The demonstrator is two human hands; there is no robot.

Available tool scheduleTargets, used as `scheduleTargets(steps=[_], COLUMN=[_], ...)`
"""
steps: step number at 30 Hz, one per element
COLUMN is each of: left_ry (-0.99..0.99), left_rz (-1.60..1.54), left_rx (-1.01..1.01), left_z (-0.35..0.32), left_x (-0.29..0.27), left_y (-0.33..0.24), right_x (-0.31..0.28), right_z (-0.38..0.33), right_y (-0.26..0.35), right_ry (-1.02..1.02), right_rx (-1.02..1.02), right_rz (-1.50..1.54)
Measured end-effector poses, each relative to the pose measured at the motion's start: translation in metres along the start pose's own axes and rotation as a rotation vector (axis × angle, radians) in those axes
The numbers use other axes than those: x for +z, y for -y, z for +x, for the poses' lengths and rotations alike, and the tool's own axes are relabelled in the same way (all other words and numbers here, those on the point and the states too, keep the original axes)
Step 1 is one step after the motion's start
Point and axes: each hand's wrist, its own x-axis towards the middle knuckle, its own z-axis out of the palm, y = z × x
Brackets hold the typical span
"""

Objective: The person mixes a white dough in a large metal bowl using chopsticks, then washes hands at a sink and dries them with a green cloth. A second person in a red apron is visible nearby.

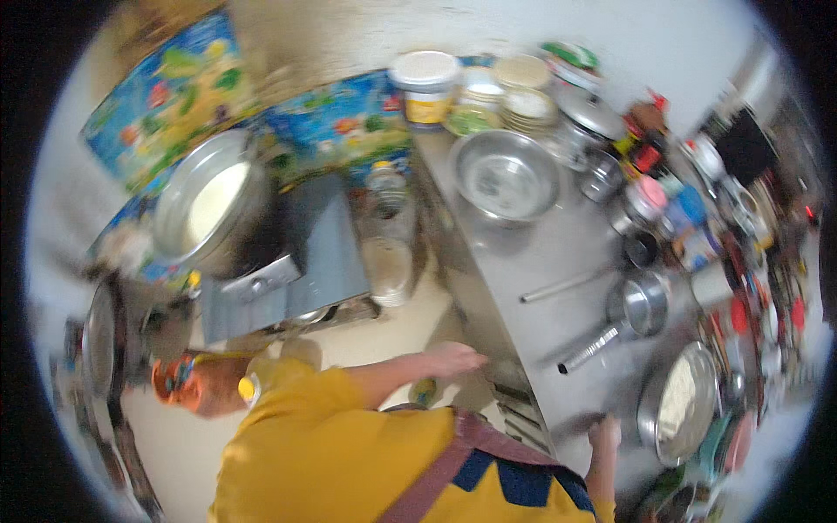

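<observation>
Labels (427,112) are too blurred for reading. The left hand (458,358) looks released, near the left edge of the counter (514,283); for the right hand (604,431) I cannot tell. Beside it, the bowl (651,405) stands toward the right edge.

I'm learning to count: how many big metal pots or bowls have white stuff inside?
2: the pot at upper left, and the bowl beside the right hand. More may be hidden.

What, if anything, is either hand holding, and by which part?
The left hand appears empty; the right hand, blurred near the metal bowl, shows no object, but I can't be certain.
</observation>
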Motion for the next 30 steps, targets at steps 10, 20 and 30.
scheduleTargets(steps=[10,20,30], left_ry=[-0.294,-0.257,-0.353], left_rz=[0.369,0.0,0.123], left_rx=[-0.629,-0.762,-0.446], left_z=[-0.159,-0.095,-0.075], left_x=[-0.029,-0.028,0.023], left_y=[0.253,0.254,0.101], right_x=[-0.004,0.003,0.014], right_z=[-0.03,-0.059,-0.07], right_y=[0.022,0.042,0.041], right_ry=[0.133,0.084,0.004], right_rx=[0.048,0.032,-0.36], right_rz=[0.33,0.461,0.63])
